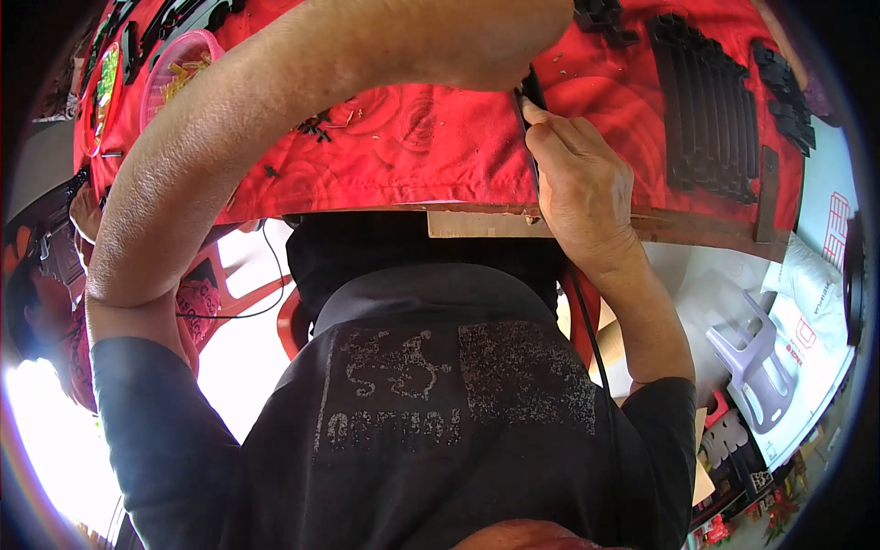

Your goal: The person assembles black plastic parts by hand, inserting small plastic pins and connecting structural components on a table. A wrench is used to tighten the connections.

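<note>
My right hand (582, 179) is closed around a long, narrow black strip (533, 92) near the front edge of the red-clothed table (394, 165). Its thumb and fingers press along the strip, which runs away from me. My left forearm (302, 69) crosses over the table from the left, and my left hand (527, 41) is by the far end of the same strip. The top edge cuts that hand off, so its fingers are hidden. Small black pieces (316, 126) lie scattered on the cloth beneath my left forearm.
Black strips (710, 115) lie side by side at the right, with more black parts (784, 96) beyond. At the left stand a pink basket (206, 41) holding yellowish pieces and a red-rimmed tray (90, 128). Another person's hand (84, 213) shows at far left. A purple stool (756, 367) stands lower right.
</note>
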Demonstrator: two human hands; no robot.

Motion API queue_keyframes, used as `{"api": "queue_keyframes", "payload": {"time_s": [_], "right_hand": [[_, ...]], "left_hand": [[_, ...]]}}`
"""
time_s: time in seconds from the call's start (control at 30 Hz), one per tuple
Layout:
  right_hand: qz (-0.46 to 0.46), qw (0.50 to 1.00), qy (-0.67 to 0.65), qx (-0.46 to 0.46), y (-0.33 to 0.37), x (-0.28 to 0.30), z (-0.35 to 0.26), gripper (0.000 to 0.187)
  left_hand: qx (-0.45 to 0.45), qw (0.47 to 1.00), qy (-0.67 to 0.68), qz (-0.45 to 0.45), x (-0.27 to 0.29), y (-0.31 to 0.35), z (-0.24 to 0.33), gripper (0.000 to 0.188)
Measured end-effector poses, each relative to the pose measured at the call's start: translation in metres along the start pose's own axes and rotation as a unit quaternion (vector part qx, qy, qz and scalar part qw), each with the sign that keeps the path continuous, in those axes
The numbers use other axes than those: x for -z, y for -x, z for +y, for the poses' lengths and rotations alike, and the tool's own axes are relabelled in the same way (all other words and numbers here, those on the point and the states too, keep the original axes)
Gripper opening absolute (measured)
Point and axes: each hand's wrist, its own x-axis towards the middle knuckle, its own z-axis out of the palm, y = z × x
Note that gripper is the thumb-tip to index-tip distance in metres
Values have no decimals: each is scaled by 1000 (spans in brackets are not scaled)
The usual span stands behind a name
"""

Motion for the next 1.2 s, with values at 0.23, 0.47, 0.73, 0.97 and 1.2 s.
{"api": "queue_keyframes", "payload": {"time_s": [0.23,0.47,0.73,0.97,1.2], "right_hand": [[-2,1000,-13,-13,-1,0,-2,17],[11,1000,-16,-9,2,-1,-1,16],[27,999,-15,-8,2,-4,0,14],[19,1000,-13,-14,0,-2,-2,12],[16,999,-17,-25,2,-4,-1,12]], "left_hand": [[2,994,87,67,-5,1,-11,16],[35,996,83,0,6,-6,-5,17],[-44,991,37,120,-1,7,-2,16],[13,991,135,11,11,-8,-14,17],[17,989,149,16,1,-13,-17,18]]}}
